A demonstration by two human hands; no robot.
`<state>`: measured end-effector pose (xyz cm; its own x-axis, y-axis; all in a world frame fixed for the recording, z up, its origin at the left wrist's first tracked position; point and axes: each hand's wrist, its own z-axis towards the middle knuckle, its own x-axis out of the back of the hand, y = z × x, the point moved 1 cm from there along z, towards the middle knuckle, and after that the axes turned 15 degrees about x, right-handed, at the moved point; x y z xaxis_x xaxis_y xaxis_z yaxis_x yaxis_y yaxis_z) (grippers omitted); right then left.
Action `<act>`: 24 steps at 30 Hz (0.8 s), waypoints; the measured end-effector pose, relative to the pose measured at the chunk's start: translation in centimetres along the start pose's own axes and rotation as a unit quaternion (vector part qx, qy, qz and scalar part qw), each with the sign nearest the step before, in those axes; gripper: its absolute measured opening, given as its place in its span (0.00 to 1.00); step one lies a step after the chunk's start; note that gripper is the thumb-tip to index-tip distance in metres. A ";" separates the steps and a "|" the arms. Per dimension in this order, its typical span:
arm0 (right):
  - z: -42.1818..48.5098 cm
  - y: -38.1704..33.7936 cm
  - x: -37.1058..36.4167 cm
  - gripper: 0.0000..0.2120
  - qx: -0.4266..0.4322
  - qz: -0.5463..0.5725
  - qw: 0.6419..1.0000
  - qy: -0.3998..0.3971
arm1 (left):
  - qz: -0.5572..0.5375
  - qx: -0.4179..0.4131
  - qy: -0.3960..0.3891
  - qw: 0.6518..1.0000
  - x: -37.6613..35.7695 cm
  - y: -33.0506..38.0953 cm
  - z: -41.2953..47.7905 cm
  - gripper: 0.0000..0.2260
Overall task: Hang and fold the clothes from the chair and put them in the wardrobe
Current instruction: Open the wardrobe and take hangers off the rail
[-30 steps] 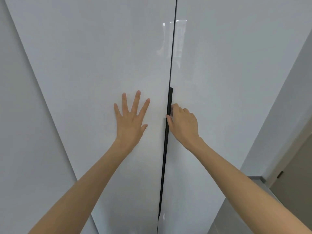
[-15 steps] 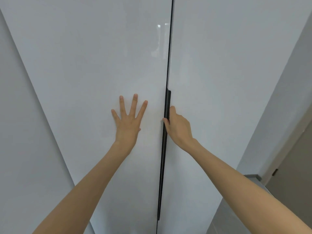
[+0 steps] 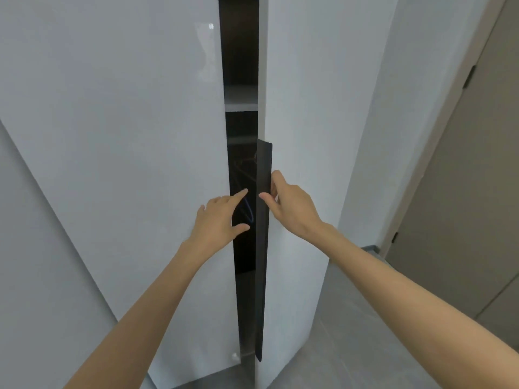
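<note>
The white wardrobe fills the view, its left door (image 3: 118,136) closed and its right door (image 3: 309,130) swung partly open. My right hand (image 3: 292,204) grips the long black handle (image 3: 263,248) on the right door's edge. My left hand (image 3: 217,220) is at the left door's edge with fingers straight, its tips over the dark gap (image 3: 241,66). Inside the gap I see a white shelf (image 3: 241,99) and dim hangers (image 3: 244,175). No clothes or chair are in view.
A grey tiled floor (image 3: 351,332) lies below right. A brownish room door (image 3: 463,178) with black hinges stands at the right, beside a white wall panel (image 3: 373,122).
The right door has swung open from shut, exposing the dark interior. My left hand slid right from flat on the left door to its edge. My right hand stays on the handle.
</note>
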<state>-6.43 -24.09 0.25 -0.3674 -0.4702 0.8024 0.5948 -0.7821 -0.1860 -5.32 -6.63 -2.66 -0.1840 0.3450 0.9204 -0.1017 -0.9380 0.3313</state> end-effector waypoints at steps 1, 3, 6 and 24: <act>-0.8 0.2 0.7 0.11 0.002 0.000 1.000 -0.003 | -0.010 -0.016 -0.027 0.999 -0.7 0.8 -0.8 0.35; -2.3 0.4 2.0 0.12 0.007 0.002 1.000 -0.010 | -0.009 -0.041 -0.054 0.998 -2.0 2.6 -2.5 0.35; -4.4 0.9 3.7 0.12 0.017 0.006 1.000 -0.019 | -0.042 -0.059 -0.045 0.996 -3.6 5.2 -4.8 0.34; -20.4 10.9 16.6 0.11 -0.009 0.076 0.997 0.031 | -0.044 -0.077 -0.023 0.996 -11.2 24.4 -12.8 0.19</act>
<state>-20.63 -48.77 -0.09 -0.3174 -0.6082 0.7276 0.6349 -0.7062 -0.3134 -18.28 -32.96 -7.52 -0.1229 0.4203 0.8990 -0.2645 -0.8870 0.3785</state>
